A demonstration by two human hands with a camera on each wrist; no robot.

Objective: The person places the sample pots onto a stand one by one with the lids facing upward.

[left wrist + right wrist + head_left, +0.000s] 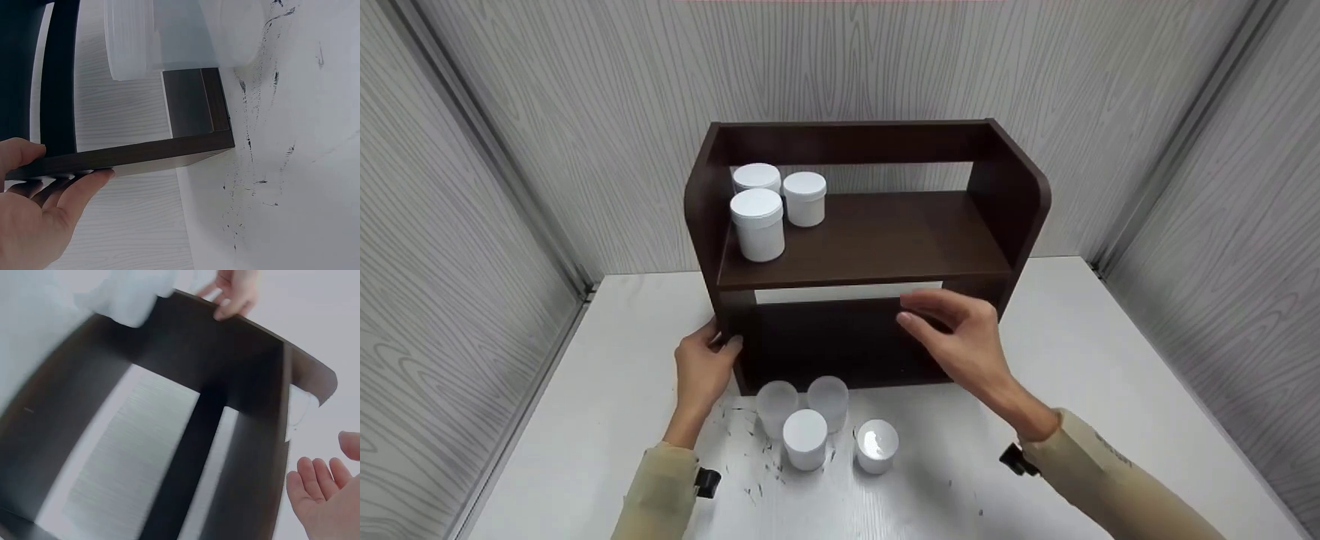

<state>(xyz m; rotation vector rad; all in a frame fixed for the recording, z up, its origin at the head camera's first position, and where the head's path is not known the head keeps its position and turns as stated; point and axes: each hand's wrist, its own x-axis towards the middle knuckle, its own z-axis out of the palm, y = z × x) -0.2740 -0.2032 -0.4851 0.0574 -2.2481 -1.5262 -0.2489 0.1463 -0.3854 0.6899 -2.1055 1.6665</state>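
A dark brown two-tier shelf [870, 247] stands on the white table. My left hand [705, 367] grips the front edge of its left side panel; in the left wrist view the thumb and fingers of that hand [50, 208] lie on either side of the board [146, 152]. Holding nothing, my right hand [964, 337] hovers before the lower opening, thumb and fingers apart and slightly bent. On the upper tier, at the left, three white lidded jars [758, 225] stand close together.
Just in front of the shelf are two translucent tubs [828, 401], a white lidded jar [805, 439] and a white pot with a shiny top [877, 446]. Dark scuff marks streak the table [585, 420] near them. Wood-grain walls [840, 60] enclose the back and sides.
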